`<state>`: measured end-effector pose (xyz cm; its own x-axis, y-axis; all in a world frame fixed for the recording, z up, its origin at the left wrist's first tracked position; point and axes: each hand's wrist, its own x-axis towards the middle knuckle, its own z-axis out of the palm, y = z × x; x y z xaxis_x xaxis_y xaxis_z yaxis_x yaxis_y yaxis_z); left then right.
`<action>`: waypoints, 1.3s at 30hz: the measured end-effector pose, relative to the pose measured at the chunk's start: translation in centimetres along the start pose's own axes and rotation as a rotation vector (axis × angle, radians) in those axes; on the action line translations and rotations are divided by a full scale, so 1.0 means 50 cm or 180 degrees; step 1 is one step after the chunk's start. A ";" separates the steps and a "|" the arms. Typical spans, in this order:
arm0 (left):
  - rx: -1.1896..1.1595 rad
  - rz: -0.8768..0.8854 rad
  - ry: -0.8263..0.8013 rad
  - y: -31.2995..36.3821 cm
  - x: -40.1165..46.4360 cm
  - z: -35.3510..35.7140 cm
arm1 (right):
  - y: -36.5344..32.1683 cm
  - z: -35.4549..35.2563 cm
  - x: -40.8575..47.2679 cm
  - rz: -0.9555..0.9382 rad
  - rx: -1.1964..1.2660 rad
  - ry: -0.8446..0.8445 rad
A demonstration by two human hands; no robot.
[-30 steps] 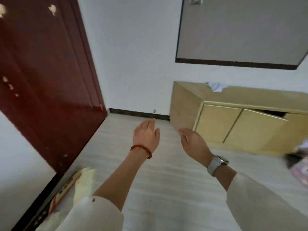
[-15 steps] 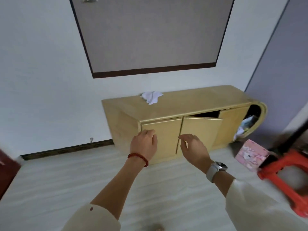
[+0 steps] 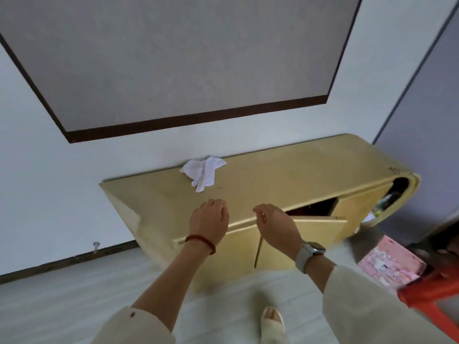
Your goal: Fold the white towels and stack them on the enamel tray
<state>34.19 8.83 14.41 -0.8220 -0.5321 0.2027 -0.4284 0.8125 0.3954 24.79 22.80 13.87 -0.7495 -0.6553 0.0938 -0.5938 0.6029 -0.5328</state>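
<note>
I see my left hand (image 3: 209,219) and right hand (image 3: 275,225) held out over the low wooden cabinet (image 3: 285,175), both loosely curled and grasping nothing, with the crumpled white towel (image 3: 203,172) lying on its top at twelve o'clock from the left hand.

- A lived-in home room.
- Low wooden cabinet (image 3: 285,175) against white wall, one door ajar.
- Pale plank floor (image 3: 62,294), dark skirting.
- Red plastic stool (image 3: 432,291).

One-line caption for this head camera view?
Both bare hands, left and right, reach toward a crumpled white towel on a pale wooden cabinet.
</note>
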 end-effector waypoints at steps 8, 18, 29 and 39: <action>-0.0288 -0.1271 -0.0263 -0.074 0.292 0.182 | 0.148 0.095 0.359 -0.0201 0.0020 -0.0810; -0.0752 -0.2662 -0.0235 -0.250 0.439 0.373 | 0.191 0.287 0.595 -0.0328 -0.0020 -0.1888; -0.1025 -0.2298 0.0175 -0.321 0.574 0.414 | 0.154 0.365 0.765 -0.0495 0.0117 -0.1894; -0.2630 -0.1911 0.0160 -0.218 0.765 0.231 | 0.095 0.258 0.872 -0.0508 0.1274 -0.1702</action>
<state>3.06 -17.64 7.52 -0.5320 -0.8222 -0.2024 -0.3562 0.0004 0.9344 -6.92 -8.79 4.59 -0.3534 -0.9187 -0.1762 -0.4541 0.3332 -0.8263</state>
